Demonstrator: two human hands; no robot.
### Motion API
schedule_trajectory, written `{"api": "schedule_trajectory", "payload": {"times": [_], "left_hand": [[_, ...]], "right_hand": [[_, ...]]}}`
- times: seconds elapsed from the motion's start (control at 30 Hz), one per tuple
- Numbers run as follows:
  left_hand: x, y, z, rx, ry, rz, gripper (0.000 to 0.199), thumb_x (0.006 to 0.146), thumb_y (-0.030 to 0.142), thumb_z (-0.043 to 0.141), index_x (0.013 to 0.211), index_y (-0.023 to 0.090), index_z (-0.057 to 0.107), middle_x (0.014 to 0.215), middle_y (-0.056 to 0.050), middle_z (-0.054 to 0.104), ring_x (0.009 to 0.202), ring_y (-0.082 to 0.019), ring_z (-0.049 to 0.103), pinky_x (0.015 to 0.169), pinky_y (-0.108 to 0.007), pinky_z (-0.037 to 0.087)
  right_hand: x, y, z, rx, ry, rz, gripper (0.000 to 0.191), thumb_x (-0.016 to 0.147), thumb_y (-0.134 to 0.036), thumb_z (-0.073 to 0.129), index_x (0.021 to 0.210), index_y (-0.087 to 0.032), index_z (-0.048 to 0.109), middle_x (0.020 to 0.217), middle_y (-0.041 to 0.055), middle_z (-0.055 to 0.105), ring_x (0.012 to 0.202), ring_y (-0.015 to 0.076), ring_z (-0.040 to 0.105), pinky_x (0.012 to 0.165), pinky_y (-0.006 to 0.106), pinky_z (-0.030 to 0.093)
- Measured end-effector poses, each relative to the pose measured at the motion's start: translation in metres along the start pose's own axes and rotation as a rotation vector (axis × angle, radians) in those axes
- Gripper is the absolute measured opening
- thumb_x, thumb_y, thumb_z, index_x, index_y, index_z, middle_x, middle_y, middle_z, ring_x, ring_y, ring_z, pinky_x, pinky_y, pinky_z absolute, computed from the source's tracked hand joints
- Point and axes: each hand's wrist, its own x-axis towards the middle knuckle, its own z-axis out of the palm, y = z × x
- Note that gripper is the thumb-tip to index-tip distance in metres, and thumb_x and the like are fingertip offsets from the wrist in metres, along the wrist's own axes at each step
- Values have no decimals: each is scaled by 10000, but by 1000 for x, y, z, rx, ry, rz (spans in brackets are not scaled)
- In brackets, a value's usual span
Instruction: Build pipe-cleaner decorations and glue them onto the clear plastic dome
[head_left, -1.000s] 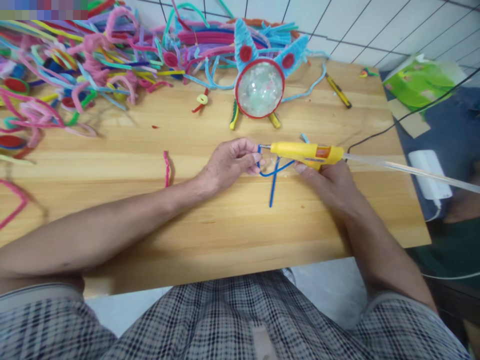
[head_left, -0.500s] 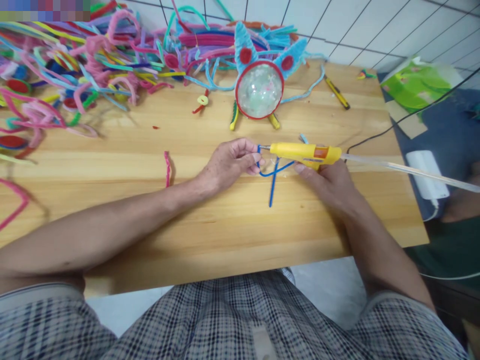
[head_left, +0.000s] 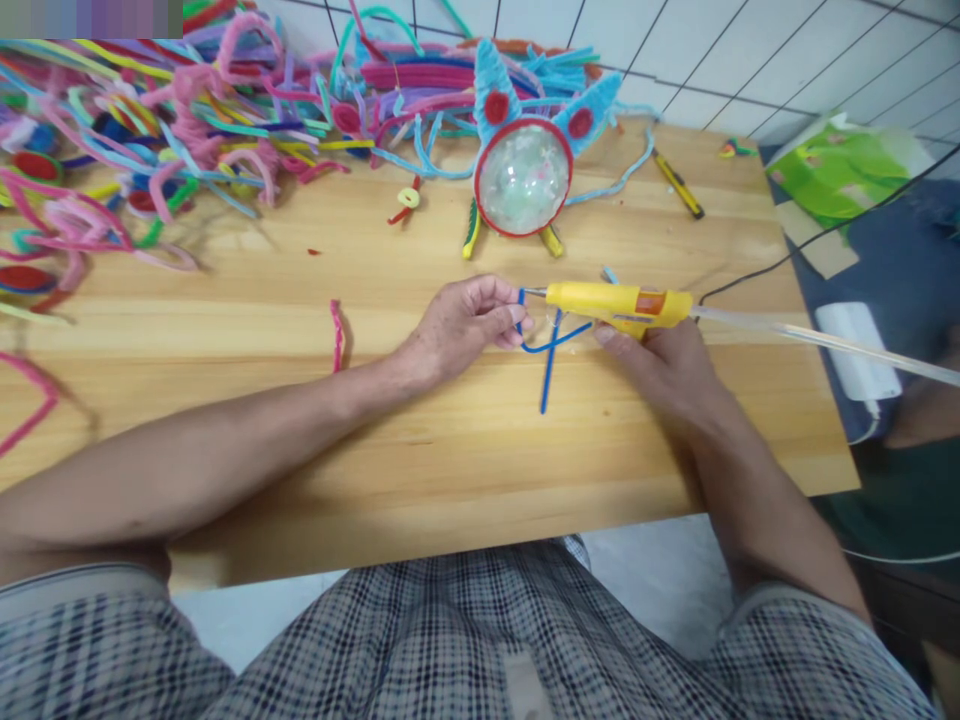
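Between the thumb and fingers of my left hand (head_left: 476, 320) is a bent blue pipe cleaner (head_left: 536, 349), its short end standing up at the fingertips. My right hand (head_left: 667, 365) is wrapped around the handle of a yellow hot glue gun (head_left: 619, 302). The gun's metal nozzle points left and meets, or nearly meets, the upright end of the pipe cleaner. A clear glue stick (head_left: 825, 343) sticks out of the gun's back. Another straight blue piece (head_left: 550, 375) lies on the table below, crossing behind the held one in view.
A round clear ornament (head_left: 523, 180) with a red rim and blue ears stands behind my hands. Many coloured pipe cleaners (head_left: 202, 120) are heaped at the back left. A yellow cutter (head_left: 679, 185), a black cord (head_left: 757, 268) and a white power block (head_left: 857, 350) are to the right.
Almost nothing differs. The whole view has shifted slightly, while both hands keep the same hold on the pipe cleaner and the glue gun.
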Motion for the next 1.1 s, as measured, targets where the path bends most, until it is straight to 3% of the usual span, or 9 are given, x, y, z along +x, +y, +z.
{"api": "schedule_trajectory", "payload": {"times": [0.27,0.5,0.8,1.1], "left_hand": [[0,-1,-1,2,-6,0,196,923,183,896,956,144,707,898,-47,838,716,-124,780,717,-228,647],[0,0,0,18,-4,-2,186,933,179,880,958,146,700,891,-40,839,710,-120,779,709,-221,650],[1,-1,0,22,1,13,198,930,199,891,955,149,702,887,-39,838,713,-124,783,704,-224,650],[1,-1,-1,8,5,-4,205,925,188,899,966,149,702,889,-37,839,708,-122,778,711,-228,648]], "right_hand": [[-4,-2,0,-15,-4,23,346,1039,-654,706,1072,-320,794,1006,48,807,1024,335,786,1020,543,659],[-2,1,-1,-73,-12,-23,344,1049,-633,688,986,-308,780,958,52,791,980,331,779,965,531,657],[-3,2,0,-52,3,-11,397,1038,-690,687,1033,-304,778,945,52,783,936,312,768,900,493,658],[-3,0,-1,-55,-12,1,348,1037,-637,700,1027,-296,770,974,59,782,949,322,765,914,524,650]]}}
